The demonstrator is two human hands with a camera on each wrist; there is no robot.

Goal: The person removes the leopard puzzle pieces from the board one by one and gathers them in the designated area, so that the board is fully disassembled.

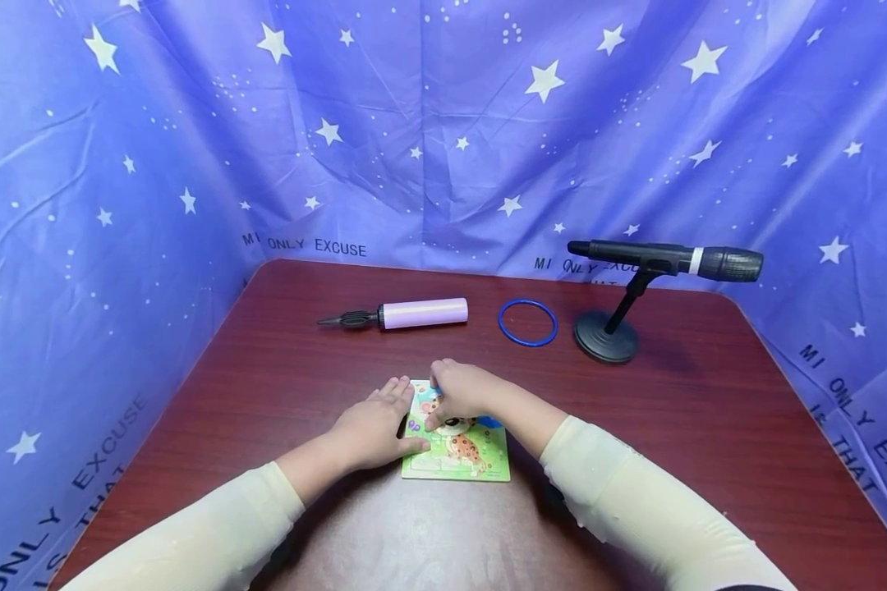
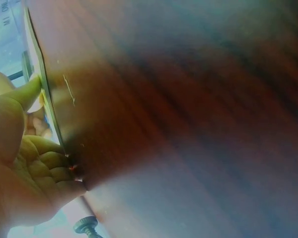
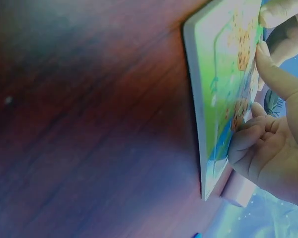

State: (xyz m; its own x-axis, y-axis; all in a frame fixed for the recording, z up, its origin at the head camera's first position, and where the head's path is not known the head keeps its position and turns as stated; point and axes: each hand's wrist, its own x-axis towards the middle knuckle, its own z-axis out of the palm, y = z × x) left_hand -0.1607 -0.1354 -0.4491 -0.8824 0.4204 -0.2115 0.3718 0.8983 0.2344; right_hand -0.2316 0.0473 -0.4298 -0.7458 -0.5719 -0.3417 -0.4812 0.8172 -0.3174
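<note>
A flat picture puzzle board, green with a spotted cartoon animal, lies on the table in front of me. My left hand rests along its left edge, fingers stretched beside the board and thumb over its face. Across the upper part reaches my right hand, its thumb and bent fingers touching the picture. In the right wrist view, the right thumb points onto the board while the other fingers curl against its surface. Whether they pinch a piece there is hidden. The left wrist view shows the board's thin edge under the left thumb.
Behind the board lies a lilac hand pump with a black nozzle. A blue ring is to its right. Farther right, a black microphone sits on a round-based stand. A starry blue curtain surrounds the table.
</note>
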